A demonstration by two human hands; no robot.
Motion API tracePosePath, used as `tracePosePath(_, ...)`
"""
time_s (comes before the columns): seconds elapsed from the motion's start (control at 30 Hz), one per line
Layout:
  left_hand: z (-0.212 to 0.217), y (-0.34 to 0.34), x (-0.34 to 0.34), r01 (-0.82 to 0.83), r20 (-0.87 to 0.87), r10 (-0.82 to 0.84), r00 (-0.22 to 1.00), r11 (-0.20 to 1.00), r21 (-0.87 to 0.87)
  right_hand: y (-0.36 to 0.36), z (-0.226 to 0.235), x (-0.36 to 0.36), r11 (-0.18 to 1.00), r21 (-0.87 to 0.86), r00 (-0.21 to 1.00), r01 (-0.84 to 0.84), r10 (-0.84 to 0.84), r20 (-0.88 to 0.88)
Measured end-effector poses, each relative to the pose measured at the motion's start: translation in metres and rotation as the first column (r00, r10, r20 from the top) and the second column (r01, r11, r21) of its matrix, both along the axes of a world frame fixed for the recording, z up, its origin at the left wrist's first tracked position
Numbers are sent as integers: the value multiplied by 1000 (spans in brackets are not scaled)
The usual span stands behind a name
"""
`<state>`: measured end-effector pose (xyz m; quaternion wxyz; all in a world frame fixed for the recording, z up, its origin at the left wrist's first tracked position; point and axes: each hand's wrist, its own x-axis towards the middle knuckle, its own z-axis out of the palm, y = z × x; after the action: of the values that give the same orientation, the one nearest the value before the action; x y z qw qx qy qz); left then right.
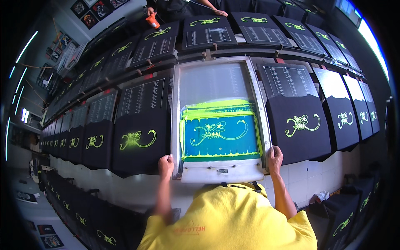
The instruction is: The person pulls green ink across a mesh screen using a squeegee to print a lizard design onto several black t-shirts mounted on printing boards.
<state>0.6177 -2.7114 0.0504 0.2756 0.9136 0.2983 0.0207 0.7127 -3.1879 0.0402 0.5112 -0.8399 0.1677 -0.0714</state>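
A screen printing frame [255,96] with pale rails lies in front of me over one of the boards. Its mesh has a blue stencil [200,146] with a curling insect-like design, and thick yellow-green ink [221,109] lies in a band across its far side and along the edges. A pale plate [223,171] spans the near end. My left hand [166,165] is closed on the frame's near left corner. Higher on the right rail, my right hand [274,158] grips the frame's side. What lies under the screen is hidden.
Black shirts with yellow-green prints [137,140] lie on boards to the left, and another printed shirt [303,125] to the right. A rail [146,64] with pegs runs behind the screen. Across it, a person's hand [151,11] holds an orange heat gun [153,21] over a print.
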Motion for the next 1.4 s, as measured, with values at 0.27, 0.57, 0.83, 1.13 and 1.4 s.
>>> tracePosePath(0.27, 10, 7, -3, -23, 92, 49, 994, 962, -271, -13, -16, 4, 978, 209, 1000, 14, -13, -3)
tracePosePath(0.57, 17, -32, -18, -99, 208, 183, 961, 928, -359, -50, 24, 0, 966, 258, 999, -9, -1, 37)
tracePosePath(0.83, 23, -196, 10, -110, 238, 226, 945, 901, -419, -207, 43, 30, 960, 280, 998, 29, -44, 50)
tracePosePath(1.13, 3, -393, 46, -48, 324, 177, 930, 928, -368, -407, 22, 63, 970, 238, 997, 57, -66, 32)
tracePosePath(1.4, 3, -454, 71, -26, 295, 129, 947, 944, -328, -462, 23, 82, 966, 238, 995, 101, -101, -10)
